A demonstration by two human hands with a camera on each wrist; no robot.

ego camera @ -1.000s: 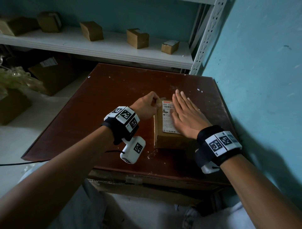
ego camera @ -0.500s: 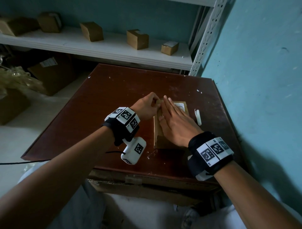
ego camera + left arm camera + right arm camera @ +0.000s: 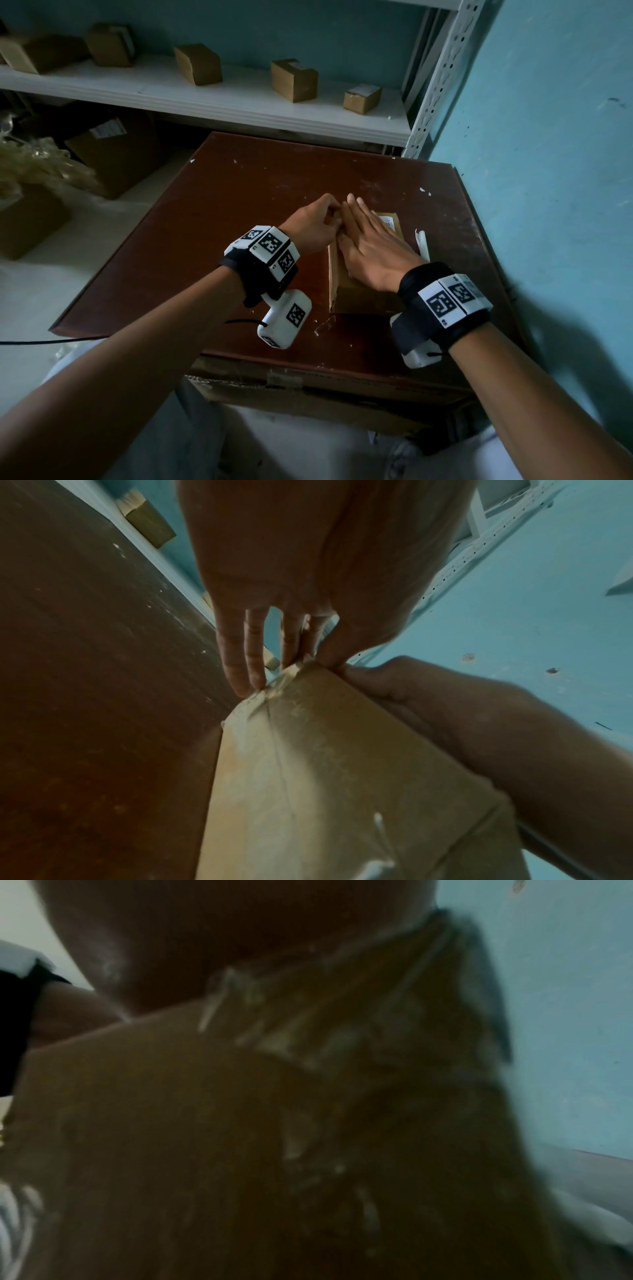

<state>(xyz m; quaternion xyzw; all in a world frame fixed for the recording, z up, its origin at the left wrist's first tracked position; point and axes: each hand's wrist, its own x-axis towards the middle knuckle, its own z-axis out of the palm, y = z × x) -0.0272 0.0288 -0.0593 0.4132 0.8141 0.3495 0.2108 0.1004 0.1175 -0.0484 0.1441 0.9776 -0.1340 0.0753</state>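
A brown cardboard box (image 3: 356, 298) stands on a dark red-brown table (image 3: 257, 192). My right hand (image 3: 373, 250) lies flat on the box's top with straight fingers and covers most of a white label (image 3: 388, 221). My left hand (image 3: 315, 226) is at the box's far left top corner. In the left wrist view its thumb and fingertips (image 3: 240, 680) pinch a crumpled end of tape (image 3: 296, 666) at that corner of the box (image 3: 325, 777). The right wrist view is dark and blurred, showing only the box's surface (image 3: 171, 1123) under the palm.
A white strip (image 3: 423, 241) lies on the table right of the box. A blue wall (image 3: 548, 171) runs close along the table's right side. Behind is a white shelf (image 3: 239, 99) with several small cardboard boxes (image 3: 294, 79). More cartons (image 3: 113, 150) stand on the floor at left.
My right hand has slid left across the box's top toward my left hand, uncovering the label's right edge and the white strip. My left hand has stayed at the corner.
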